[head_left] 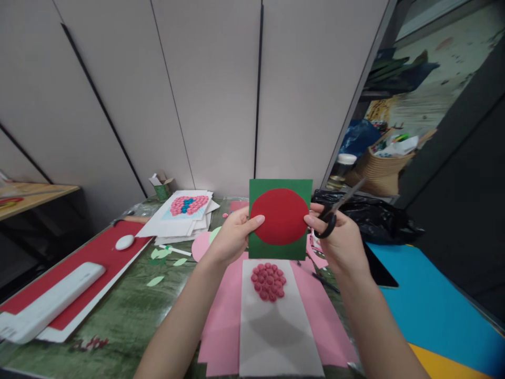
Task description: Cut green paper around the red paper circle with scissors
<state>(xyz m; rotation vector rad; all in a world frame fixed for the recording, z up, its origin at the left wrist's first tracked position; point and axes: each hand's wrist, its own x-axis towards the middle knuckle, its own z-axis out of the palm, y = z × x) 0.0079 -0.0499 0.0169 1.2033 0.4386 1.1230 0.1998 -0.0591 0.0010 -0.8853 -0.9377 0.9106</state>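
Bulging with something white and mixed items, a woven basket (376,172) stands back at the right, while a small green box (161,191) by the wall has its top open. Over a white sheet (276,355) bearing coiled pink rosettes (269,281), the person's left hand (235,234) and right hand (340,238), thumbs in front, pinch a flat red disc (280,216) and green square (278,252) firmly at opposite edges; the right also has hold of scissors (347,197), blades jutting outward. Crumpled black plastic (381,218) lies behind it, blue card (434,300) alongside

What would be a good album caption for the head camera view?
Left hand and right hand hold a red disc against a green card above pink rosettes, scissors in the right.
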